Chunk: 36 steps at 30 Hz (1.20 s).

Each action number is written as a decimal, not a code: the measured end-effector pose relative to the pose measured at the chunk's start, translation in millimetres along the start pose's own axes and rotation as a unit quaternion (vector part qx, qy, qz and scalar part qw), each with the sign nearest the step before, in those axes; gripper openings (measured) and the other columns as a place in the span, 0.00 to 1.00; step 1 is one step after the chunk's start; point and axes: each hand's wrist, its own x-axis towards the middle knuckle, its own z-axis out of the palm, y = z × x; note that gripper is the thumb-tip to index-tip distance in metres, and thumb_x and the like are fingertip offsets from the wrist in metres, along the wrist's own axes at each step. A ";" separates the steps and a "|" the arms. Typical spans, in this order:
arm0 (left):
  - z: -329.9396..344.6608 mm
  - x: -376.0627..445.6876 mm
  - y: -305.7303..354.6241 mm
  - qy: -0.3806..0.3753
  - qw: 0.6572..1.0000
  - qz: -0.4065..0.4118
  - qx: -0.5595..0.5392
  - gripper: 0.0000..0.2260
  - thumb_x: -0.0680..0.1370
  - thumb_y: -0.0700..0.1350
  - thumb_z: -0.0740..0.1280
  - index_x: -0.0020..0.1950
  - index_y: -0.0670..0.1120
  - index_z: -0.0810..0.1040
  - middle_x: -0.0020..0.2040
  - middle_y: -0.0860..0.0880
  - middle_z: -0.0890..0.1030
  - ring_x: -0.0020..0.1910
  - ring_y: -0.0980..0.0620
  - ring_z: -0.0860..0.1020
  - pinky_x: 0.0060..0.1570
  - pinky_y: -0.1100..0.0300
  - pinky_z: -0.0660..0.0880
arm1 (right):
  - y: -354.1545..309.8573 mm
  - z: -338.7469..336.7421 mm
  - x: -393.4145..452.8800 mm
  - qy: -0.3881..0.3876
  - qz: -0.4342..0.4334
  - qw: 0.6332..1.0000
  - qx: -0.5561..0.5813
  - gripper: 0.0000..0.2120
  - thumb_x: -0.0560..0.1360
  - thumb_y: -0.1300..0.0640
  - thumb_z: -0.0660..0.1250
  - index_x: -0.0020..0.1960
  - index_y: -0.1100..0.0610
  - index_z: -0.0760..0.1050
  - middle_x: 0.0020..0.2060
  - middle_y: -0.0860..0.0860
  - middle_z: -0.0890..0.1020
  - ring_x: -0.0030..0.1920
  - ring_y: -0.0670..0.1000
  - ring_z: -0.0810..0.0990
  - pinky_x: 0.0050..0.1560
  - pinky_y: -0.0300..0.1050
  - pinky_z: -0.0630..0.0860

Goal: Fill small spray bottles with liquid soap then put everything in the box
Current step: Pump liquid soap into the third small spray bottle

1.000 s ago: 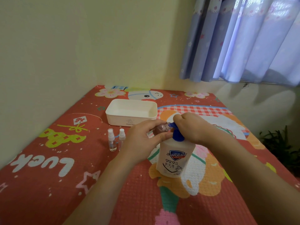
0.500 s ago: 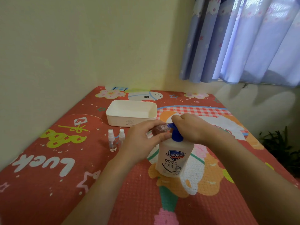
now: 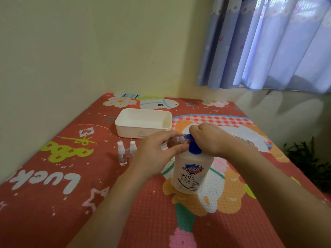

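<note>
Over the last second very little has shifted: the right hand (image 3: 207, 138) stays clenched over the blue pump head (image 3: 194, 147) of the large translucent white soap bottle (image 3: 192, 173), and the left hand (image 3: 155, 153) keeps its fingers pinched around a small clear spray bottle with its cap off (image 3: 176, 141), mouth held against the pump spout; the bottle and both hands have only drifted slightly towards the middle of the red cartoon-printed mat (image 3: 53, 194). This suggests pumping is under way and this small bottle is not yet full, though its level cannot be read here. Two more small clear spray bottles with white caps (image 3: 127, 154) stand upright side by side just to the left of the left hand, nearer the mat's left edge; whether they hold soap is unclear. The white rectangular plastic box (image 3: 143, 123) sits open beyond them towards the far left corner, with nothing visible inside. Nothing blocks the way to the box, but the left forearm is near the capped pair and could tip them.
</note>
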 end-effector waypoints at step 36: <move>3.2 -2.3 3.0 0.008 1.000 0.018 0.013 0.13 0.73 0.53 0.74 0.57 0.53 0.83 0.51 0.59 0.83 0.53 0.62 0.78 0.54 0.60 0.76 | -1.7 6.2 -2.4 0.019 0.022 0.999 0.028 0.16 0.81 0.58 0.57 0.36 0.52 0.56 0.32 0.48 0.62 0.30 0.43 0.58 0.30 0.34 0.56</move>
